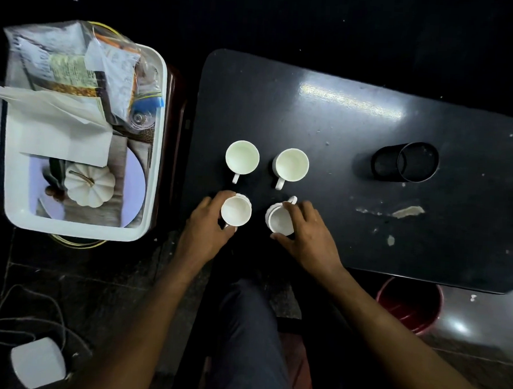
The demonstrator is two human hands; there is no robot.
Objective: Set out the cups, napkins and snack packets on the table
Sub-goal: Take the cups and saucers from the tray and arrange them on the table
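Several white cups stand in a square on the dark table [357, 116]. Two are at the back, the back-left cup [242, 157] and the back-right cup [291, 165], with handles toward me. My left hand [209, 224] is wrapped around the front-left cup [236, 211]. My right hand [307, 229] grips the front-right cup [280, 221], whose handle points away. White napkins [60, 124] and snack packets [74, 66] lie in the white tray [75, 229] to the left.
A black mesh holder [405, 165] lies on its side at the table's right. The tray rests on a low stand beside the table. A red bucket [410, 303] sits on the floor under the table's near edge. A white box with a cord [38, 361] is at bottom left.
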